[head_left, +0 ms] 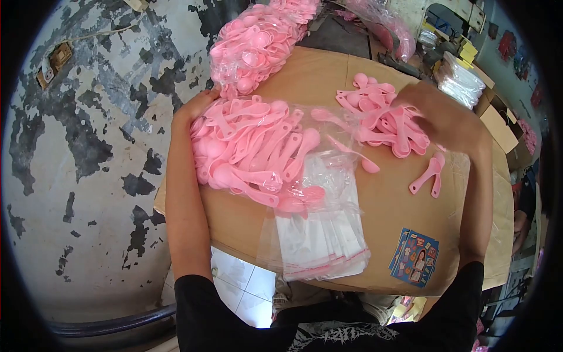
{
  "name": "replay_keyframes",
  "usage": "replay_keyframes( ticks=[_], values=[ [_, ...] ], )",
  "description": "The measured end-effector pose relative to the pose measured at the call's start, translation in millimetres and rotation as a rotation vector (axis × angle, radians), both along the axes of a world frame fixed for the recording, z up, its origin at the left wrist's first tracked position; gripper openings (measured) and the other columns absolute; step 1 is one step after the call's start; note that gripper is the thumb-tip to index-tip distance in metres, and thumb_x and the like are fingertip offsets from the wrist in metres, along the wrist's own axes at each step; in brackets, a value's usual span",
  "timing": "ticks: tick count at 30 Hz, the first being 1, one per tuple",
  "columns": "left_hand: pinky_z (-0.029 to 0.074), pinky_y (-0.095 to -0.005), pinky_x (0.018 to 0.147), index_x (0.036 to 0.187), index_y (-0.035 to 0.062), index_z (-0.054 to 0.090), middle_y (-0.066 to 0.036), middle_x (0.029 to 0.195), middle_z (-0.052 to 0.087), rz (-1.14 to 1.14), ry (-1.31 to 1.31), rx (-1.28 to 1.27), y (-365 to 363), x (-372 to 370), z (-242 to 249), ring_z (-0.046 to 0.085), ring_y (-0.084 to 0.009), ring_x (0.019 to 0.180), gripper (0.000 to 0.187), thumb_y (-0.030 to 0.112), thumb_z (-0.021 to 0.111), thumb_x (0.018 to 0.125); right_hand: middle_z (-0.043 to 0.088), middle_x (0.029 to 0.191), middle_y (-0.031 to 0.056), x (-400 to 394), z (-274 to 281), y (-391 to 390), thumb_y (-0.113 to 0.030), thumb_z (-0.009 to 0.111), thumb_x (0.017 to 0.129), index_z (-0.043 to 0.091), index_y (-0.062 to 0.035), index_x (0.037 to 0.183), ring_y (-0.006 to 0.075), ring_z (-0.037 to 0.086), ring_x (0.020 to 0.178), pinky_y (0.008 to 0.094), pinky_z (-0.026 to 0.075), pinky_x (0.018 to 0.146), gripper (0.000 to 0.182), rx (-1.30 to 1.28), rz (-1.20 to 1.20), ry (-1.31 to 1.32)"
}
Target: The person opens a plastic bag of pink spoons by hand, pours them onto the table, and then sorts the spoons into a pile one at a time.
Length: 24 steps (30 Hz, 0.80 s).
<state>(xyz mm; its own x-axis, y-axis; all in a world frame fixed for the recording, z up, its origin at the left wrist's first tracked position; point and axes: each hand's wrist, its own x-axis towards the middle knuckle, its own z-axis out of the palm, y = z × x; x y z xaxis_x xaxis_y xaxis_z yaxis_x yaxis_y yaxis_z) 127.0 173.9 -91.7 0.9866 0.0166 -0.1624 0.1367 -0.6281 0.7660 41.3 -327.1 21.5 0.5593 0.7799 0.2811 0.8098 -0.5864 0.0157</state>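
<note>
My left hand (196,107) curls around the upper left edge of a clear plastic bag (302,190), its fingertips partly hidden. Many pink plastic spoons (252,138) lie in this bag, some spilling out at its right side. Blurred by motion, my right hand (440,117) is over the right edge of a loose heap of pink spoons (396,117); its fingers are not clear. Two pink spoons (434,175), crossing at one end, lie apart below that heap. Flat clear packaging sleeves (325,240) are stacked partly under the bag.
Brown cardboard (404,205) covers the tabletop. Printed blue cards (415,257) lie near its front right. Another full bag of pink spoons (255,47) stands at the back, beside a peeling wall (105,146). Stacked clear plastic packs (460,79) and an open carton (498,126) are at the right.
</note>
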Motion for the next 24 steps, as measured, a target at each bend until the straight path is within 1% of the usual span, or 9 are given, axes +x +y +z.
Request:
replay_keyframes(
  ticks=[1, 3, 5, 8, 11, 14, 17, 20, 24],
  values=[
    [0.043, -0.0339, 0.099, 0.129, -0.0069, 0.055, -0.017, 0.127, 0.061, -0.005, 0.016, 0.001, -2.8, -3.5, 4.1, 0.059, -0.0229, 0.111, 0.079, 0.063, 0.039, 0.097, 0.062, 0.112, 0.0143, -14.4, 16.2, 26.4, 0.0, 0.061, 0.083, 0.066, -0.0015, 0.106, 0.0315, 0.06, 0.105, 0.0388, 0.048, 0.093, 0.023, -0.148, -0.255, 0.425],
    [0.043, -0.0338, 0.1, 0.13, -0.0064, 0.055, -0.017, 0.128, 0.061, 0.004, 0.0, 0.024, 14.5, 14.1, -11.2, 0.058, -0.0234, 0.112, 0.079, 0.064, 0.039, 0.097, 0.061, 0.119, 0.0166, -31.9, 4.2, 57.7, -0.009, 0.06, 0.087, 0.067, -0.0005, 0.104, 0.0316, 0.06, 0.107, 0.0395, 0.048, 0.092, 0.02, -0.246, -0.244, 0.538],
    [0.042, -0.034, 0.101, 0.131, -0.0061, 0.054, -0.017, 0.128, 0.06, -0.006, 0.004, -0.006, 22.5, 22.7, -22.4, 0.058, -0.0242, 0.114, 0.08, 0.064, 0.039, 0.096, 0.066, 0.092, 0.0163, -38.6, -40.0, 69.8, -0.018, 0.059, 0.086, 0.066, 0.0, 0.097, 0.0334, 0.063, 0.099, 0.0427, 0.051, 0.081, 0.022, -0.199, -0.101, 0.234],
    [0.04, -0.0347, 0.103, 0.133, -0.0062, 0.053, -0.018, 0.13, 0.059, -0.031, 0.022, -0.039, 26.8, 26.4, -23.6, 0.056, -0.0257, 0.117, 0.082, 0.065, 0.039, 0.095, 0.064, 0.099, 0.0158, -17.8, -88.4, 82.4, -0.019, 0.06, 0.087, 0.063, 0.0002, 0.102, 0.0342, 0.062, 0.101, 0.0439, 0.051, 0.082, 0.025, -0.195, -0.091, 0.091],
    [0.038, -0.0351, 0.105, 0.134, -0.0063, 0.051, -0.018, 0.133, 0.057, -0.002, 0.015, 0.011, 34.5, 35.5, -32.1, 0.054, -0.0266, 0.12, 0.085, 0.067, 0.039, 0.094, 0.059, 0.124, 0.0186, -22.7, -74.5, 100.2, -0.016, 0.066, 0.081, 0.057, -0.0071, 0.125, 0.0354, 0.06, 0.109, 0.0429, 0.047, 0.095, 0.046, 0.043, -0.032, 0.11],
    [0.037, -0.035, 0.106, 0.134, -0.0056, 0.051, -0.018, 0.136, 0.055, 0.018, 0.005, -0.04, 43.3, 46.5, -43.3, 0.053, -0.0269, 0.122, 0.085, 0.068, 0.04, 0.093, 0.063, 0.118, 0.0149, -3.4, -104.5, 106.9, -0.013, 0.069, 0.077, 0.061, -0.0121, 0.121, 0.0353, 0.061, 0.108, 0.0429, 0.048, 0.094, 0.045, 0.117, 0.335, -0.036],
    [0.036, -0.0346, 0.106, 0.135, -0.0047, 0.052, -0.018, 0.137, 0.054, -0.022, 0.0, 0.018, 34.6, 38.5, -32.3, 0.052, -0.0268, 0.122, 0.084, 0.067, 0.04, 0.094, 0.067, 0.113, 0.01, 6.9, -117.4, 115.2, -0.009, 0.069, 0.075, 0.067, -0.0158, 0.114, 0.0326, 0.062, 0.107, 0.0424, 0.049, 0.092, 0.04, 0.194, 0.331, -0.104],
    [0.037, -0.0344, 0.105, 0.135, -0.0044, 0.052, -0.018, 0.136, 0.054, -0.031, -0.007, 0.052, 35.2, 36.9, -33.7, 0.053, -0.0266, 0.122, 0.082, 0.066, 0.038, 0.095, 0.066, 0.12, 0.0055, 0.9, -94.0, 104.7, -0.009, 0.067, 0.075, 0.067, -0.0172, 0.113, 0.0279, 0.063, 0.107, 0.0448, 0.051, 0.087, 0.039, 0.08, 0.312, -0.074],
    [0.037, -0.0344, 0.105, 0.132, -0.0044, 0.054, -0.017, 0.134, 0.056, -0.009, -0.005, 0.003, 35.3, 36.3, -35.3, 0.053, -0.0262, 0.121, 0.081, 0.066, 0.038, 0.095, 0.067, 0.116, 0.0095, -18.9, -44.6, 93.6, -0.011, 0.065, 0.081, 0.069, -0.0141, 0.111, 0.0298, 0.062, 0.108, 0.0444, 0.049, 0.093, 0.03, 0.044, 0.162, 0.274]
  ],
)
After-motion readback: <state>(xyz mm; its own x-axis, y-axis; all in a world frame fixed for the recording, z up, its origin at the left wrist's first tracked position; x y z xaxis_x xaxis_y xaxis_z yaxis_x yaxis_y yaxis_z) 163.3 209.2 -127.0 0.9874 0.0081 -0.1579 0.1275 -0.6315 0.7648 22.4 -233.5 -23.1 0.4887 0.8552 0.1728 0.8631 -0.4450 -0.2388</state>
